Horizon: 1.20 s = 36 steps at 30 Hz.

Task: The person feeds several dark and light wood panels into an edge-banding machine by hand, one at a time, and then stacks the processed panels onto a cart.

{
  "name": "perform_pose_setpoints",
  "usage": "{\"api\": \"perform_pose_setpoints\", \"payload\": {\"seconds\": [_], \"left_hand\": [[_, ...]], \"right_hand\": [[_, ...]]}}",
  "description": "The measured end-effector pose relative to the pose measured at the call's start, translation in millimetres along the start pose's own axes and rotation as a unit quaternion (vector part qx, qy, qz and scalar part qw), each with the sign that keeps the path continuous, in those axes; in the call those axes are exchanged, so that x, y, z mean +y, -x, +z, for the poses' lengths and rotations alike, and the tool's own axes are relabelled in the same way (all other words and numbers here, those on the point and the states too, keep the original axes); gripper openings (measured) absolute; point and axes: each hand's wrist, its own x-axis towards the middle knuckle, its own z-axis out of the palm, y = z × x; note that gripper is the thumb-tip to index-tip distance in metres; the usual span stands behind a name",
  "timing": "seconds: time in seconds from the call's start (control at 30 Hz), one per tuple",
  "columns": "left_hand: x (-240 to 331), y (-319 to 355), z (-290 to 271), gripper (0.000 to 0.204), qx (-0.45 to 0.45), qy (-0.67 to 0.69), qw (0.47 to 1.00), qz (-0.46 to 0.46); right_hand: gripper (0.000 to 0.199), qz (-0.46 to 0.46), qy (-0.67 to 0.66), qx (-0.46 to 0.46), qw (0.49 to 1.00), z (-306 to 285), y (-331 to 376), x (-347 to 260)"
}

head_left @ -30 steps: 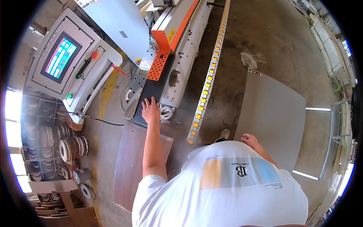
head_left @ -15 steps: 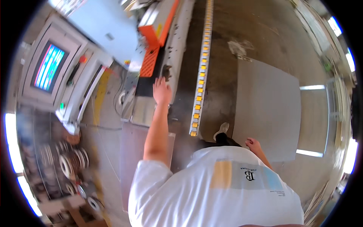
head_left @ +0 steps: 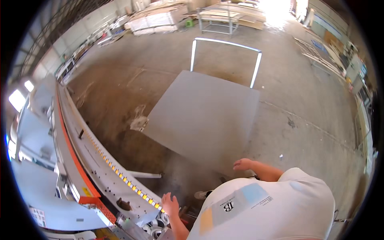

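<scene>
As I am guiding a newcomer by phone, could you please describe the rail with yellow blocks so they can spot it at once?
Look for the long pale machine down the left side of the view. The rail runs along the machine's right edge, its near end beside the left hand. Its row of yellow blocks sets it apart from the machine's solid orange strip.

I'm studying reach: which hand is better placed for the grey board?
Probably the right hand: it appears nearer the grey board, while the left hand is by the yellow-and-white strip.
</scene>
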Motion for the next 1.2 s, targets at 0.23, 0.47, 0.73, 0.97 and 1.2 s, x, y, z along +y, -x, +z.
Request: {"api": "perform_pose_setpoints", "payload": {"seconds": [0.23, 0.47, 0.73, 0.97, 1.2], "left_hand": [[158.5, -12.9, 23.6, 0.039, -0.237, 0.034, 0.969, 0.054], [382.0, 38.5, 119.6, 0.047, -0.425, 0.093, 0.88, 0.194], [456.5, 9.3, 189.4, 0.053, -0.548, 0.034, 0.795, 0.257], [480.3, -69.9, 292.9, 0.058, -0.548, -0.087, 0.794, 0.247], [602.2, -179.5, 423.6, 0.056, -0.62, -0.055, 0.753, 0.214]], "right_hand": [[0.034, 0.13, -0.141, 0.059, 0.98, 55.4, 112.1, 180.5], [0.042, 0.342, -0.464, 0.108, 0.81, 117.4, 304.1, 342.4], [0.062, 0.355, -0.664, 0.044, 0.657, 103.4, 354.5, 332.4], [0.045, 0.359, -0.602, 0.091, 0.707, 54.8, 333.7, 336.5], [0.03, 0.426, -0.504, 0.151, 0.736, -81.5, 320.6, 416.6]]}}
